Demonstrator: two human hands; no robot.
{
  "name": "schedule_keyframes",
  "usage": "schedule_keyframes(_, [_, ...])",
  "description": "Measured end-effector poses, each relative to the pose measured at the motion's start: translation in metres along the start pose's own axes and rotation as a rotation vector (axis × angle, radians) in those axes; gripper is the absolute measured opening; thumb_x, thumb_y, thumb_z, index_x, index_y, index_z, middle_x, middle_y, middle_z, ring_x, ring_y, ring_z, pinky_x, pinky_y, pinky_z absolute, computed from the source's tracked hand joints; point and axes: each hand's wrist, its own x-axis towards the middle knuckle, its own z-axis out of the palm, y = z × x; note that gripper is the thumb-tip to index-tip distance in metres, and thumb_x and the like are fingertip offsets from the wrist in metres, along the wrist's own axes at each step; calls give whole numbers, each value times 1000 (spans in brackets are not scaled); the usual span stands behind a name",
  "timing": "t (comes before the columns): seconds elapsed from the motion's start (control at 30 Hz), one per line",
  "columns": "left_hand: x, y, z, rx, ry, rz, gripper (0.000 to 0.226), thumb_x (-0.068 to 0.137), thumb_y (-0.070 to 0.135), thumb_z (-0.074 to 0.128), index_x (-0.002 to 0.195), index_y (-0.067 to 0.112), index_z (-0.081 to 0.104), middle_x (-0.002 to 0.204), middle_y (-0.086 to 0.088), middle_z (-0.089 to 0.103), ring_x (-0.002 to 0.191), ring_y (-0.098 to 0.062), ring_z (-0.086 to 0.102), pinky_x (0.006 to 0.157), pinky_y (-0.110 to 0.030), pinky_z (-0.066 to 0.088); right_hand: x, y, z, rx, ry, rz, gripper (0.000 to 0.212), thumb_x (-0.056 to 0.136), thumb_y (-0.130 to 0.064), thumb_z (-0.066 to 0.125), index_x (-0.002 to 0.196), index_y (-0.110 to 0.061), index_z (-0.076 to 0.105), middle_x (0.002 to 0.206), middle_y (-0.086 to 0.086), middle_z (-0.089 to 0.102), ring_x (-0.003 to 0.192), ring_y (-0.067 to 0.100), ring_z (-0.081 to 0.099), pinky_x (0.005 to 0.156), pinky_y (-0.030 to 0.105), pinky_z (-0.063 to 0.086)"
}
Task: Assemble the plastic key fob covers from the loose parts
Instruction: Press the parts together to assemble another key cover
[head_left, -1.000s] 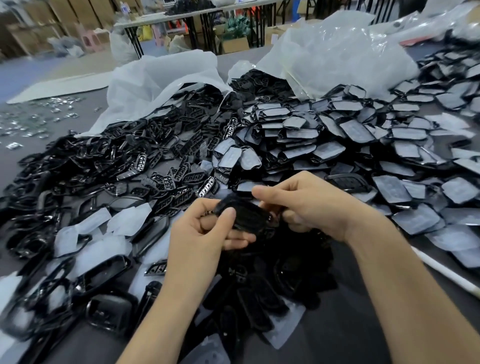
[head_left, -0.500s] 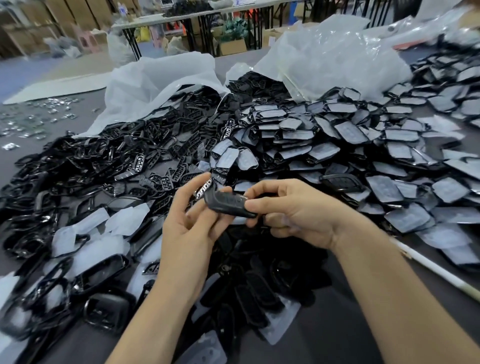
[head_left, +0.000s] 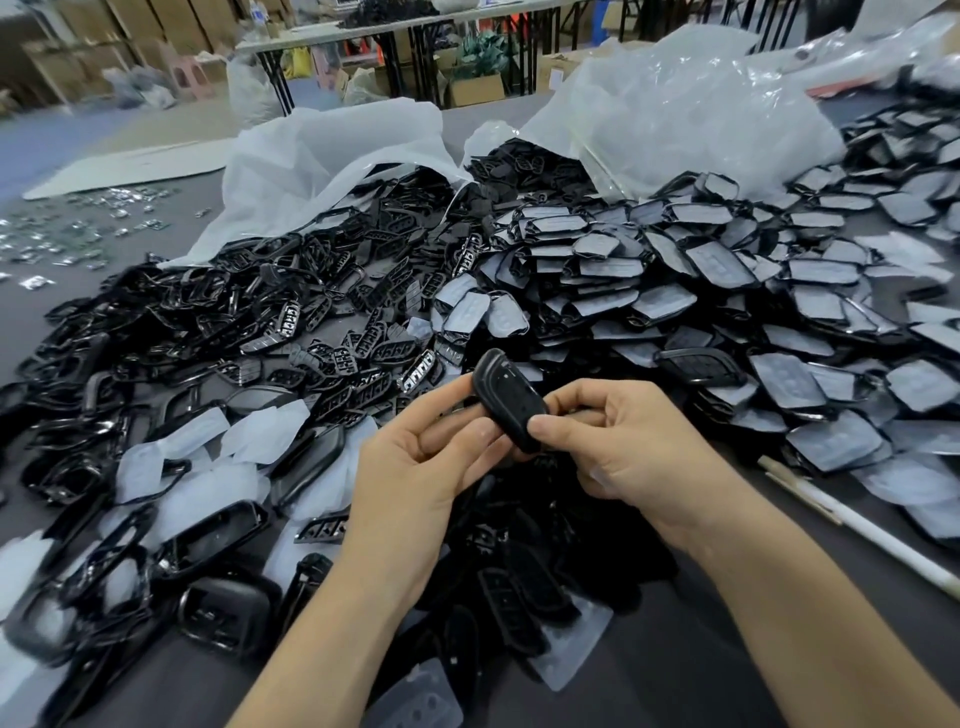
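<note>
We are holding the key fob cover (head_left: 506, 397) tilted above the heaped loose parts (head_left: 311, 301), our left hand (head_left: 410, 478) gripping it with curled fingers and our right hand (head_left: 628, 447) pinching its near end.

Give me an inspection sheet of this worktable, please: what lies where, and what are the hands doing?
Surface: dark grey table, mostly buried under parts.
Job's things: one black key fob cover held between both hands; black frames heaped at left; film-covered shells heaped at right; button inserts between the heaps.
Clutter: loose film pieces; a white bag and a clear bag spilling parts; small shiny metal bits far left; a white stick at right.
Grippers: left hand holds the cover from behind; right hand pinches its lower end.
Cables: nothing seen.
Surroundings: folding tables and cardboard boxes behind.
</note>
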Motion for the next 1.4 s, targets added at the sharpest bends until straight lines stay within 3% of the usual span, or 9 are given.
schedule_keyframes(0.13, [1, -1, 0, -44, 26, -5, 29, 73, 9, 67, 101, 16, 74, 100, -15, 74, 93, -25, 72, 74, -23, 56, -2, -3, -2, 119, -50, 21, 7, 88, -2, 61, 81, -3, 62, 46, -4, 60, 28, -1, 38, 32, 11, 27])
schedule_keyframes(0.33, [1, 1, 0, -53, 41, -6, 31, 73, 9, 67, 103, 15, 72, 97, -15, 74, 90, -22, 72, 73, -21, 56, 0, -2, -7, 79, -84, 59, 8, 88, -7, 61, 91, -3, 68, 81, 18, 73, 37, 4, 28, 36, 16, 24])
schedule_keyframes(0.53, [2, 1, 0, -17, 49, -14, 48, 73, 10, 66, 121, 10, 61, 95, -13, 75, 87, -18, 72, 73, -19, 55, 1, -1, -9, 97, -101, 68, 9, 87, -8, 61, 91, -3, 68, 83, 18, 73, 36, 3, 31, 35, 15, 28])
schedule_keyframes(1.4, [1, 2, 0, 45, 30, 19, 45, 73, 14, 67, 118, 19, 63, 100, -14, 73, 94, -22, 71, 74, -22, 55, 3, 0, -8, 111, -70, 99, 15, 91, -6, 56, 88, -2, 70, 78, 17, 73, 36, 5, 25, 35, 15, 27])
